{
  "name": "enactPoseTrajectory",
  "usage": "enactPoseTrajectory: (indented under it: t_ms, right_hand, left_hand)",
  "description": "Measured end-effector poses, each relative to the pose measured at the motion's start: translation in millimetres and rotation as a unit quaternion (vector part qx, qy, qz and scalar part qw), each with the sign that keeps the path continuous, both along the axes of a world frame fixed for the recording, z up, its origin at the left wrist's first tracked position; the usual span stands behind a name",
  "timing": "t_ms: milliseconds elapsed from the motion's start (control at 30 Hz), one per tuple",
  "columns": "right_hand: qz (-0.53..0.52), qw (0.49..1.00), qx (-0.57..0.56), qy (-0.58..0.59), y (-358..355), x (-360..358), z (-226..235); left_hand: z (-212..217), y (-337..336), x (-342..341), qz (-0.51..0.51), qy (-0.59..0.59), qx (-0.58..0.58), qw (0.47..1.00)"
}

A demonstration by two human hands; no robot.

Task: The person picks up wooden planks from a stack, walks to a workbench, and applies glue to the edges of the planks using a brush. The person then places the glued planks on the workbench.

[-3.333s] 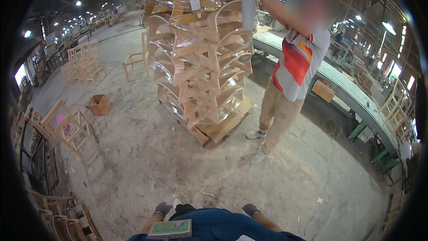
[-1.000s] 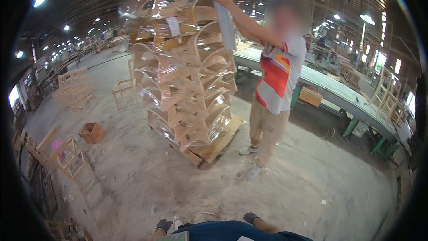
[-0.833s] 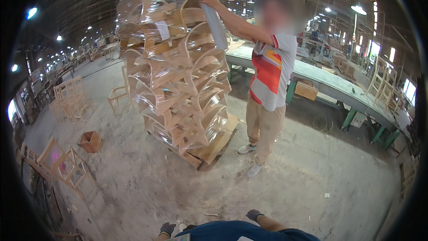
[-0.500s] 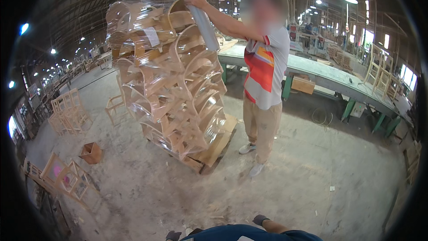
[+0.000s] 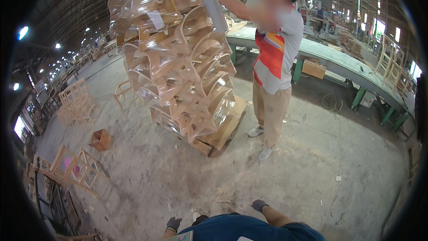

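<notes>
My left hand [image 5: 173,224], in a dark grey glove, hangs low by my blue shirt with its fingers apart and nothing in it. On the other side my right hand [image 5: 258,205], also gloved, is held out over the floor; its fingers are too small to make out, and nothing shows in it. Both are well away from a tall stack of curved wooden parts [image 5: 178,71], wrapped in clear stretch film, on a wooden pallet [image 5: 228,127]. At its right stands a co-worker [image 5: 278,58], whose raised hand grips a roll of stretch film [image 5: 212,6] against the stack's upper corner.
A long green-legged worktable [image 5: 330,58] runs behind the co-worker, with wooden chair frames [image 5: 392,69] at its right end. More chair frames [image 5: 78,100] stand at left, near a brown box [image 5: 100,139]. A chair with a pink patch [image 5: 73,167] lies nearer me.
My view has tilted downward, so the stack and co-worker sit higher and further right in it. More of my left hand and wrist shows. The film roll stays at the stack's upper corner.
</notes>
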State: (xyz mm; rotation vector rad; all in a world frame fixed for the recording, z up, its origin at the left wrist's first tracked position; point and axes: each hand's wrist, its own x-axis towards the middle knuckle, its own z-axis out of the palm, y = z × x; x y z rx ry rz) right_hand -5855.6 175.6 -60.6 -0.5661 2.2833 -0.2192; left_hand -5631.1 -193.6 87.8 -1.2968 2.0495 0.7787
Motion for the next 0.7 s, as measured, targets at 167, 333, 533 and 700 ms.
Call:
enactPoseTrajectory:
  t_ms: [167, 333, 533, 700]
  right_hand:
    - [0.014, 1.000, 0.017, -0.010, 8.0, -1.2, 0.2]
    - [0.014, 0.997, 0.073, -0.026, 21.4, -5.4, 1.7]
    - [0.100, 0.990, 0.099, -0.025, 45.2, 1.2, -12.2]
    - [0.069, 0.994, 0.078, -0.012, 27.5, 5.1, -29.0]
  left_hand:
    - [-7.0, 3.8, 3.6, -0.040, -0.003, 0.000, 0.999]
    - [-26.1, -3.0, 16.2, -0.178, 0.030, 0.012, 0.984]
    - [-31.9, -10.4, -10.8, 0.038, 0.002, 0.018, 0.999]
    - [-39.7, -55.3, -47.8, -0.170, 0.056, -0.012, 0.984]
